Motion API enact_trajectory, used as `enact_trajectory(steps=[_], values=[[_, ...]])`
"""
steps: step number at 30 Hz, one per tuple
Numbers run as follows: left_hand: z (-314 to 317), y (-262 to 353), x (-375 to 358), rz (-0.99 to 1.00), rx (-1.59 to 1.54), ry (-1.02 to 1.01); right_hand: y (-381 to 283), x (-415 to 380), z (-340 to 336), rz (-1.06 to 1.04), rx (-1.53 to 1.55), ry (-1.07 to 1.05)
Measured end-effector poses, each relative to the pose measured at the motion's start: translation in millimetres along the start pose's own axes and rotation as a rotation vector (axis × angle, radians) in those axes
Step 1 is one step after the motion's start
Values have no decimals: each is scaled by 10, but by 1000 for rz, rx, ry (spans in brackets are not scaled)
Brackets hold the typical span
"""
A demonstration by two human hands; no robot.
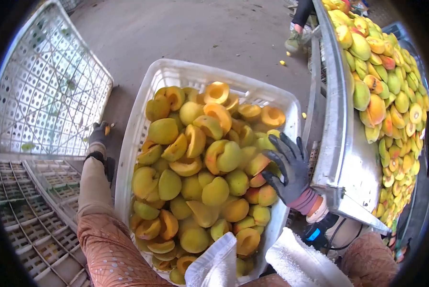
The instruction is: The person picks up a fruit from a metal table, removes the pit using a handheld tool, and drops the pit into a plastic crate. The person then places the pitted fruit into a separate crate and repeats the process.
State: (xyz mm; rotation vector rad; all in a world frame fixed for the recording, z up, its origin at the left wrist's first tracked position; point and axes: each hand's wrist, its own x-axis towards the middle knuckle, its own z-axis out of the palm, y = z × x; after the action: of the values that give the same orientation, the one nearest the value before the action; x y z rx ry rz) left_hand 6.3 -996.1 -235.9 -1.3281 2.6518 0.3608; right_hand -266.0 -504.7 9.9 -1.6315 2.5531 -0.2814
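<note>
My right hand, in a dark work glove with a pink cuff, spreads its fingers over the right side of a white plastic basket. Its fingertips reach the halved yellow peaches heaped in there; the hollows left by the stones show in many. My left hand, also gloved, is at the lower right edge of a tilted white perforated crate, fingers curled at that edge. A small orange-yellow piece shows beside those fingers. The peach basket stands directly in front of me, between my arms.
On the right, a metal table carries a large heap of peach halves. Slatted crates lie at lower left. Beyond the table's edge, another person's shoe rests on the concrete floor, near small yellow scraps.
</note>
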Motion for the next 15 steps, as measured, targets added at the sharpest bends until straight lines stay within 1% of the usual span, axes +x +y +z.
enact_trajectory(steps=[1,2,4,5,6,8,10,12,13,14,15], values=[[-25,157,16,-153,98,-19,18,-17,33,9,26,26],[-8,182,86,-131,100,-25,42,-42,59,8,32,42],[74,-72,212,-102,94,-23,10,-73,89,109,252,49],[237,-380,338,-24,98,39,-26,0,-43,1,55,25],[109,-358,263,-24,109,31,-6,-25,-23,-42,83,83],[-392,-154,117,227,143,123,31,-62,36,-45,124,118],[-901,51,90,205,104,247,76,-94,110,-48,141,123],[-1339,335,138,775,-169,813,126,-124,190,-67,149,134],[-1717,758,-174,635,-571,543,157,-141,234,-81,140,137],[-2129,1342,-553,470,-952,256,197,-163,278,-110,103,135],[-2425,1785,-809,526,-1007,96,252,-170,336,-191,-59,134]])
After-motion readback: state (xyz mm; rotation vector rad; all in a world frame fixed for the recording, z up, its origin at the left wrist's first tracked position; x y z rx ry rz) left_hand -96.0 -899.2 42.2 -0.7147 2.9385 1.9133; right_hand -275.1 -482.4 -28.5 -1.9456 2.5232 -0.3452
